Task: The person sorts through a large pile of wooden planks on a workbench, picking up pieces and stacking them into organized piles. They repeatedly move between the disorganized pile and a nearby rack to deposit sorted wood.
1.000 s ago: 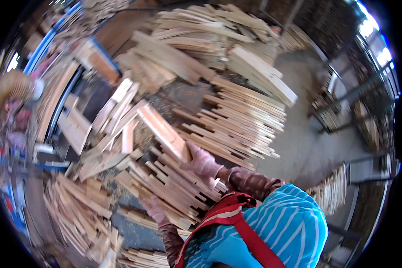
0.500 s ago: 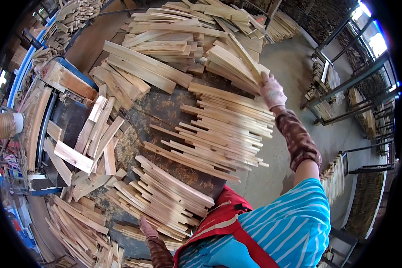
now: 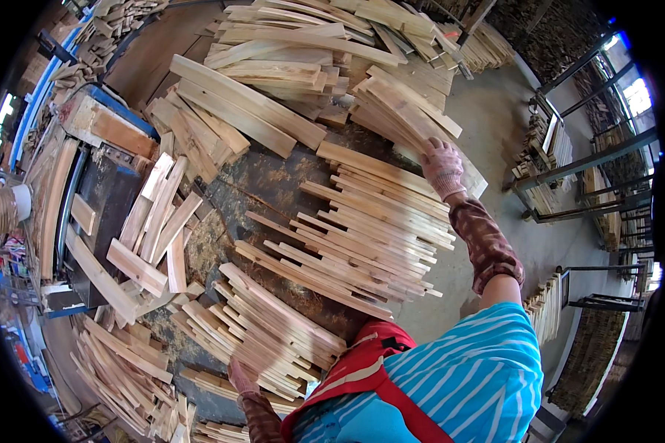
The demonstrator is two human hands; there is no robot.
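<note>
My right hand (image 3: 443, 168), in a pale pink work glove, is at the upper right end of a row of wooden strips (image 3: 377, 214). Its fingers bend over a pale board (image 3: 475, 179), mostly hidden under the hand. Just beyond lies a stack of wider boards (image 3: 410, 103). My left hand (image 3: 241, 376), gloved too, rests low against the near edge of a second batch of strips (image 3: 273, 332). Its fingers look stretched out along the wood, partly out of sight. Both batches lie side by side on a dark, sawdust-strewn table (image 3: 262, 177).
A heap of boards (image 3: 288, 66) covers the far side. On the left stands a machine (image 3: 114, 199) with offcuts (image 3: 159, 221) piled before it and a ribbed hose (image 3: 4, 207) alongside. More strips (image 3: 118, 369) lie lower left. Metal racks (image 3: 584, 173) stand right, across a grey floor.
My right hand has drawn back slightly toward me from the far stack. The narrow board it held up by one end no longer slants above that stack. My left hand has barely moved.
</note>
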